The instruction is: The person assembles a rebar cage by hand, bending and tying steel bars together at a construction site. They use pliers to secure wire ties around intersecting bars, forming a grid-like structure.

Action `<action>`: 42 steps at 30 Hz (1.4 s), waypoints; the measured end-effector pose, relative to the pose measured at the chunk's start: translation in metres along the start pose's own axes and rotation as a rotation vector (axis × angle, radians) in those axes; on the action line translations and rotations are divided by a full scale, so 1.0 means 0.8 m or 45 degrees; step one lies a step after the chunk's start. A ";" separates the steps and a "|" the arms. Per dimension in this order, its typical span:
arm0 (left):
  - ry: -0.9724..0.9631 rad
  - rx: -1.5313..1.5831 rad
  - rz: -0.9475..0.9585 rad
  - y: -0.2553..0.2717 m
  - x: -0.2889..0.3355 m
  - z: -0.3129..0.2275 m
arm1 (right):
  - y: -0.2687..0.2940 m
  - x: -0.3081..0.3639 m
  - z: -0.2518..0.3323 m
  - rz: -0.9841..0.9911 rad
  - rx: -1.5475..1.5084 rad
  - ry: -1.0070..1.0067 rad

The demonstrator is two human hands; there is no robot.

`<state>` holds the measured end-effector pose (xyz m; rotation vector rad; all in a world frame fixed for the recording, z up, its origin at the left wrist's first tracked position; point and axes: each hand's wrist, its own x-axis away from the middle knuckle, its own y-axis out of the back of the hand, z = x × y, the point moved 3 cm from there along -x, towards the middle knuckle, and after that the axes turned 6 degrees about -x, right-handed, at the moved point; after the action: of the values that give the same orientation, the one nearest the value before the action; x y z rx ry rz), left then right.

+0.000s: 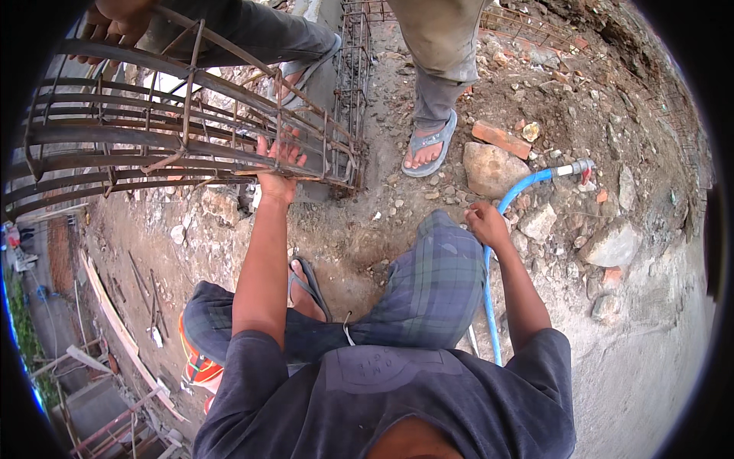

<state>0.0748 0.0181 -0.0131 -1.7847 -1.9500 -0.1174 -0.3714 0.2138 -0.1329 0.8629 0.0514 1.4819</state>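
Note:
My left hand [278,167] reaches forward and rests its spread fingers on the near end of a long rusty steel rebar cage [153,141] that lies across the upper left. My right hand [486,222] is closed around a blue hose [520,188] beside my raised knee in plaid shorts [432,283]. The hose runs down past my right arm and ends ahead at a metal nozzle [579,166]. Another person's hand [115,19] holds the cage at the top left.
Two other people stand close ahead, each with a sandalled foot, one [428,145] on the dirt and one [302,73] by the cage. Stones [493,168] and a brick [501,138] litter the rubble to the right. A second upright rebar cage [353,76] stands ahead. Planks lie lower left.

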 end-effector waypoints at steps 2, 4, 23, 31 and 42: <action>0.016 -0.068 0.017 0.007 0.001 0.002 | -0.044 0.069 -0.057 -0.116 0.095 -0.127; 0.030 -0.137 0.033 0.014 0.001 0.000 | -0.087 0.138 -0.096 -0.276 0.173 -0.170; -0.042 -0.516 0.565 0.034 0.000 0.034 | -0.187 0.404 -0.168 -0.523 0.007 -0.592; -0.354 -0.588 0.629 0.080 -0.029 0.048 | -0.183 0.461 0.055 -1.045 -0.883 -0.291; -0.525 -0.863 0.840 0.065 0.013 0.021 | -0.178 0.416 0.034 -1.615 -1.789 -0.217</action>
<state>0.1189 0.0414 -0.0370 -3.0176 -1.5384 -0.2148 -0.1899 0.5118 -0.0333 -0.2770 -0.4472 0.0213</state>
